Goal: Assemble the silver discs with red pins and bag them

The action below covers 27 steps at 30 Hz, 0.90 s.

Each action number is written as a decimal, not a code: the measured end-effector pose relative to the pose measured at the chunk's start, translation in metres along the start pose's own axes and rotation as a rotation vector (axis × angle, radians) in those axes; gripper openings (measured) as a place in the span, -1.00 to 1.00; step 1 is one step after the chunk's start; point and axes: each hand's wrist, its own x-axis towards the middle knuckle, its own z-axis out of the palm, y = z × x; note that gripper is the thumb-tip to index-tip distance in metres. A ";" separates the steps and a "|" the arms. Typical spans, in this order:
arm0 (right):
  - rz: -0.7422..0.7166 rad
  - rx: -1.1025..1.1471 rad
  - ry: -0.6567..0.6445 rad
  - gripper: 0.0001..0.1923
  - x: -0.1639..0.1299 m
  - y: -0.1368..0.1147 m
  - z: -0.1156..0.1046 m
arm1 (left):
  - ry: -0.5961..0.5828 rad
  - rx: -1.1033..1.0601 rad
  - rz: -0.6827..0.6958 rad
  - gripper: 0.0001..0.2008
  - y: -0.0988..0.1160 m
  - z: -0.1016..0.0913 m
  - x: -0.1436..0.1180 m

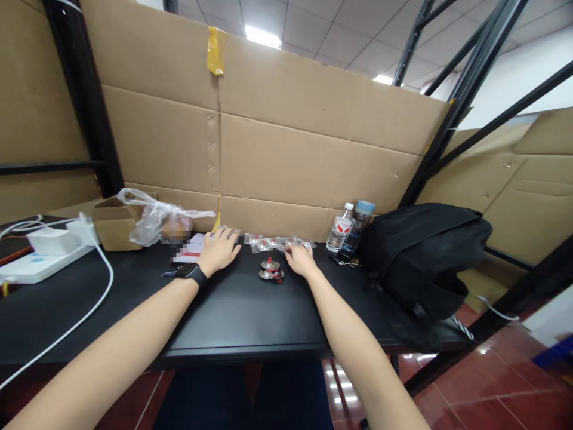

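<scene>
My left hand [219,249], a dark watch on its wrist, lies with fingers stretched out at the left end of a row of small clear plastic packets [264,243]. Beneath its fingertips is some clear plastic, mostly hidden. The fingers of my right hand [301,260] are curled down and pressed together on a packet toward the row's right side. Small red and metal parts show through the plastic. Between my hands, nearer to me, a small pile of metal finger cymbals [271,272] with red loops rests on the black table [237,322].
A white and red printed item [190,248] lies left of my left hand, near a knotted plastic bag [156,221] and a cardboard box [117,227]. A white power strip [45,263] trails a cable. Bottles [340,228] and a black backpack [421,263] stand right.
</scene>
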 end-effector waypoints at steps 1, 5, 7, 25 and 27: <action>0.021 -0.011 0.023 -0.70 -0.001 0.000 -0.002 | 0.016 -0.020 0.024 -0.61 0.005 -0.003 0.000; 0.120 0.017 0.090 -0.70 -0.001 0.010 -0.005 | 0.002 -0.058 0.160 -0.66 0.026 -0.009 -0.003; 0.146 0.115 0.097 -0.73 0.000 0.016 -0.004 | -0.024 -0.068 0.231 -0.67 0.034 -0.009 -0.006; -0.163 0.898 0.137 -0.63 -0.014 -0.023 -0.015 | -0.071 -0.702 0.210 -0.66 0.063 -0.016 -0.008; -0.121 0.971 0.128 -0.61 -0.011 -0.020 -0.013 | -0.099 -0.697 0.191 -0.50 0.061 -0.013 -0.009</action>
